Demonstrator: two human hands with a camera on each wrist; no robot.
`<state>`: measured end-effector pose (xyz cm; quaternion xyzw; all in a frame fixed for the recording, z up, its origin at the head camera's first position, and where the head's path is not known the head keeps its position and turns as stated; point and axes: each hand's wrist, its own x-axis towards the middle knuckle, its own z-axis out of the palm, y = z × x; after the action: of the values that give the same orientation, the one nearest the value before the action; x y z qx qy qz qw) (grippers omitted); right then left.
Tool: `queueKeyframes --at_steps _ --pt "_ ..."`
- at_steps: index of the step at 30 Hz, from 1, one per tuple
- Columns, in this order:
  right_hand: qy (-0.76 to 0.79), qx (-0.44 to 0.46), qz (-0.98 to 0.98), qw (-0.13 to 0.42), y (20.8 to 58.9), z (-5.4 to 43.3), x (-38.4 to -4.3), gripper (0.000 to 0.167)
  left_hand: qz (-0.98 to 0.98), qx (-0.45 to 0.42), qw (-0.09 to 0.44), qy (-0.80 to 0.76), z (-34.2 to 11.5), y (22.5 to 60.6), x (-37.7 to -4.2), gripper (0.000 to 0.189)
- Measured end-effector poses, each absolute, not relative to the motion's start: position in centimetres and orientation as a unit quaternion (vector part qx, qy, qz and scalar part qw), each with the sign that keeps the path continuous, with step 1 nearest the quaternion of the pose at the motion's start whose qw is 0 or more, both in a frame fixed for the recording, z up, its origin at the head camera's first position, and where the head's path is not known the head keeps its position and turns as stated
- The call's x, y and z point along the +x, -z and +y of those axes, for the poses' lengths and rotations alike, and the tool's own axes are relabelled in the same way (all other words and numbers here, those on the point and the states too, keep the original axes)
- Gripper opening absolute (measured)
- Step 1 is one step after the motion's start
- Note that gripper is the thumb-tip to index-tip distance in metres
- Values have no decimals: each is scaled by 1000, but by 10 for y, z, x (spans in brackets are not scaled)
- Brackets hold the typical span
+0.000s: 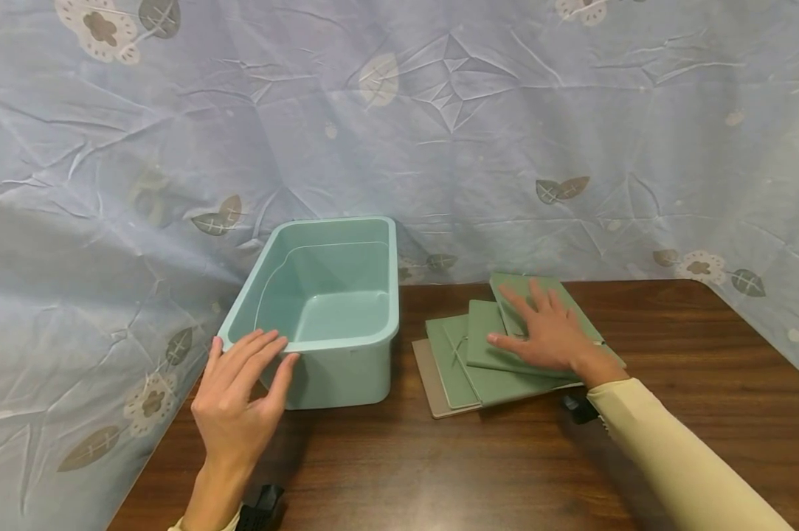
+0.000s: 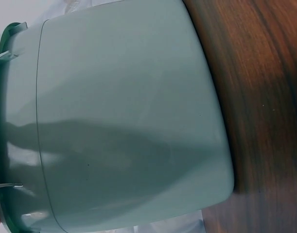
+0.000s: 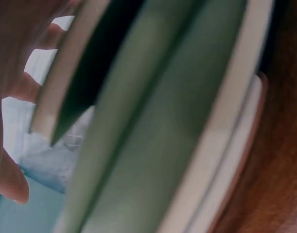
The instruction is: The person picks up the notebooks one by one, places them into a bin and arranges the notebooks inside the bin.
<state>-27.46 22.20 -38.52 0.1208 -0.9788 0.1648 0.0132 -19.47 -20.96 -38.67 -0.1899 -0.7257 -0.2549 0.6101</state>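
Note:
A light teal plastic bin [image 1: 346,376] stands on the left part of the table. My left hand [image 1: 236,398] rests on its near left rim with fingers fairly straight; the bin's outer wall [image 2: 129,116] fills much of the left wrist view. To the right lies an uneven pile of green notebooks [image 1: 452,369], with a beige-covered one [image 1: 432,383] at the bottom. My right hand [image 1: 548,332], fingers spread, lies over the topmost notebook [image 1: 585,313]. Blurred covers and page edges [image 3: 206,160] show in the right wrist view.
Both things stand on a dark wood-grain table [image 1: 426,472]. A pale blue floral cloth [image 1: 439,147] hangs behind it and along the left side. Between bin and notebooks runs a narrow strip of tabletop.

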Motion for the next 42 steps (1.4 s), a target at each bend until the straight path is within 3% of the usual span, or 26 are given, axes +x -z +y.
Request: queueKeyframes --at_steps 10,42 --pt "-141 99 -985 -8 402 219 -275 96 -728 -190 607 255 -209 388 -194 35" --pt "-140 32 -988 -63 401 222 -278 106 -725 -190 603 272 -208 388 -193 29"
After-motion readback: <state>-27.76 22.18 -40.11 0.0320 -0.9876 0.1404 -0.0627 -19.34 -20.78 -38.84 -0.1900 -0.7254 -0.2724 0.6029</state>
